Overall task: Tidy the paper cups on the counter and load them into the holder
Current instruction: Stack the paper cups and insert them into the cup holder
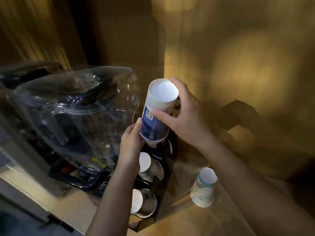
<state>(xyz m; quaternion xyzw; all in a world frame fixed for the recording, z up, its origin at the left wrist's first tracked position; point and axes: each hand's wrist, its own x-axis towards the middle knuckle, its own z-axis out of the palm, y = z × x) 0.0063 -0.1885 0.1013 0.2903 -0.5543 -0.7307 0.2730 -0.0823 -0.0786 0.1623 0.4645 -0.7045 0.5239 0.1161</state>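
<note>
A stack of upside-down paper cups (157,109), white on top and blue below with a printed code, tilts over the far slot of the dark cup holder (162,188). My right hand (185,113) grips the stack from the right near its top. My left hand (131,142) holds the stack's lower end from the left. Two nearer slots of the holder each carry cups (144,161) with white bases showing. Another upside-down stack of paper cups (203,187) stands alone on the counter at the right.
A large clear plastic water jug (76,109) lies tilted on a dark dispenser base at the left, close to the holder. The wooden counter (196,222) runs along the bottom, with wooden wall panels behind it. The light is dim.
</note>
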